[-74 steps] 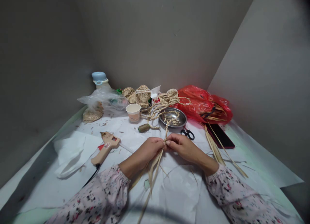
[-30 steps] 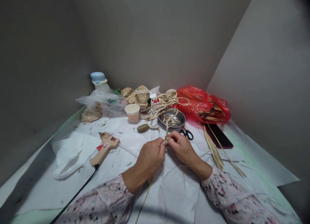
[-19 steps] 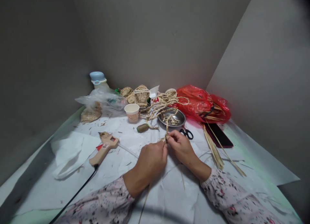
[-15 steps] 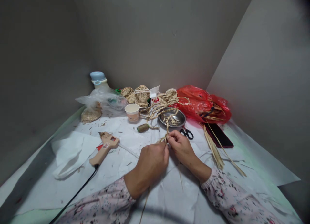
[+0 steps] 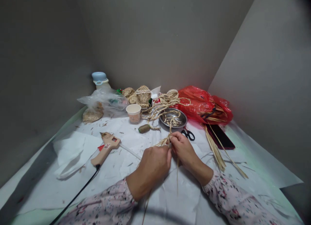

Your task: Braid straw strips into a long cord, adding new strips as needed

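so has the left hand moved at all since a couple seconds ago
Yes. The left hand has slid toward the person, away from the glue gun, which stayed put.

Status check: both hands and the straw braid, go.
Left hand and right hand both pinching straw braid. Loose strands hang below. Scissors just beyond, clear.

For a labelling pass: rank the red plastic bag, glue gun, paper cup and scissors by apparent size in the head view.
1. red plastic bag
2. glue gun, though it lies nearer the camera
3. paper cup and scissors: look alike, unranked
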The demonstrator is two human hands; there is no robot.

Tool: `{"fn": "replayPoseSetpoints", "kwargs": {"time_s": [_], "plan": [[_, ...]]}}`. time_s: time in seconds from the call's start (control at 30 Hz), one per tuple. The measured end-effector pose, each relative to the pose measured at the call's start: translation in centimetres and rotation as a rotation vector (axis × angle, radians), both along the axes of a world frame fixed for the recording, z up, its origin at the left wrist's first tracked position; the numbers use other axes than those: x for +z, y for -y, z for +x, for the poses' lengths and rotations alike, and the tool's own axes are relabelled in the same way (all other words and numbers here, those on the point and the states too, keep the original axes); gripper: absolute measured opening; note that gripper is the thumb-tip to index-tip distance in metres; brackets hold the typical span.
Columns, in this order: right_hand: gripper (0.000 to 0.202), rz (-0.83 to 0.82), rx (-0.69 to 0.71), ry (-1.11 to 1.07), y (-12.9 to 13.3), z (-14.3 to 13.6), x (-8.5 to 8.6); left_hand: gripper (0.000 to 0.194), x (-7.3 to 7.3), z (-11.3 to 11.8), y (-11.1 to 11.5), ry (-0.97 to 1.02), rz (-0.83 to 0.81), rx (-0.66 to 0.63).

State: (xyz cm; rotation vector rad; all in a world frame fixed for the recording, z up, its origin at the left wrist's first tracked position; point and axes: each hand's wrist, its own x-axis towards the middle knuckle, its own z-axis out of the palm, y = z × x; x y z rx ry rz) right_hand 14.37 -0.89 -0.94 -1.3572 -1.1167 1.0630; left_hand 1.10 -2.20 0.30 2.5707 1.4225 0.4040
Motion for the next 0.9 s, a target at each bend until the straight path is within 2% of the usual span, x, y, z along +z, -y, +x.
{"fn": "replayPoseSetpoints", "kwargs": {"time_s": [0.23,0.37,0.5,0.57,0.67,0.77,0.83,0.9], "plan": [[0.014,-0.076,0.060,-0.076,-0.1,-0.1,0.1,0.033,0.1,0.2,0.1,0.006,-0.022,-0.009],[0.015,-0.053,0.109,-0.183,-0.1,0.1,0.3,0.030,-0.1,0.1,-0.2,0.091,-0.025,-0.039],[0.017,-0.031,0.101,-0.211,-0.6,1.0,-0.1,0.035,0.7,-0.4,-0.7,0.319,-0.097,-0.023],[0.020,-0.037,0.104,-0.194,-0.8,1.5,-0.3,0.035,1.3,-0.7,-1.0,0.489,-0.088,0.048],[0.023,-0.055,0.174,-0.158,-0.8,1.7,-0.1,0.026,1.7,-0.9,-1.8,0.673,-0.073,0.148],[0.020,-0.046,0.266,-0.132,-0.4,1.3,0.4,0.028,0.9,-0.9,-2.5,0.763,-0.238,0.092],[0.018,-0.018,0.310,-0.138,-0.2,1.0,0.6,0.026,0.1,-0.7,-2.7,0.804,-0.400,-0.036],[0.017,0.007,0.332,-0.121,-0.1,1.0,0.6,0.029,-0.5,-0.6,-2.8,0.837,-0.551,-0.107]]}}
